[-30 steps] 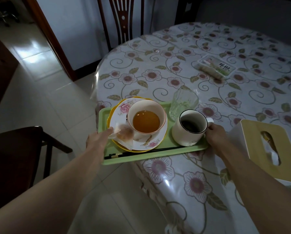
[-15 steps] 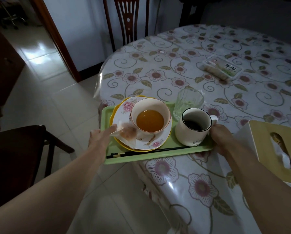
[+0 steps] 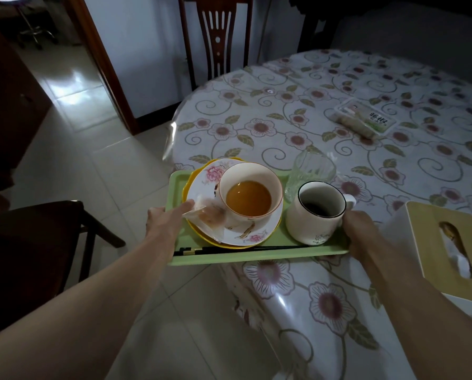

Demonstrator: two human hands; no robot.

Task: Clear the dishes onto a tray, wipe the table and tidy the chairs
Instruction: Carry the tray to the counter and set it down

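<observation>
A light green tray [image 3: 256, 255] sticks out over the near left edge of the flower-patterned table [image 3: 325, 111]. My left hand [image 3: 165, 223] grips its left rim and my right hand [image 3: 362, 233] grips its right rim. On the tray a floral plate [image 3: 240, 237] lies on a yellow plate [image 3: 187, 187] and bears a bowl of orange liquid [image 3: 250, 197] and a crumpled wrapper [image 3: 211, 219]. A white mug [image 3: 315, 215] with dark liquid and a clear glass [image 3: 309, 168] stand on its right half. Black chopsticks [image 3: 240, 249] lie along its near rim.
A tissue box with a wooden lid [image 3: 448, 248] stands right of the tray. A packet of snacks [image 3: 363, 120] lies further back on the table. One dark chair [image 3: 29, 250] is at the left, another [image 3: 218, 37] at the table's far side by the wall.
The tray with the dishes has slid leftward, further past the table's edge, with both hands gripping its rims. The view has tilted up a little.
</observation>
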